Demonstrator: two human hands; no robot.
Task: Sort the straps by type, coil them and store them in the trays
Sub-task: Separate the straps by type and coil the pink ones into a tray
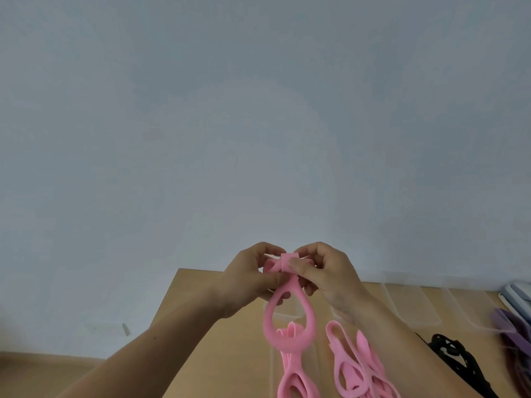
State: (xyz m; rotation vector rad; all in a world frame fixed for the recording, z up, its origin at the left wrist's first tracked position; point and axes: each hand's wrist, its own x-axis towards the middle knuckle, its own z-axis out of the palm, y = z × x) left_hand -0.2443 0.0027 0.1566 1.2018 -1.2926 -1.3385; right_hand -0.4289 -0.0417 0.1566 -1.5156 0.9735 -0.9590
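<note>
Up in front of the wall, the left hand [253,278] and right hand [324,275] both pinch a pink strap [288,311], its loop dangling beneath them.

Trays [402,307] behind straps [357,367] on table [235,354]

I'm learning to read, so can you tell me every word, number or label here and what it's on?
None: no words, numbers or labels can be read on the pink rubbery looped strap that the left hand and right hand pinch, the black straps, the clear plastic trays or the wooden table.
</note>
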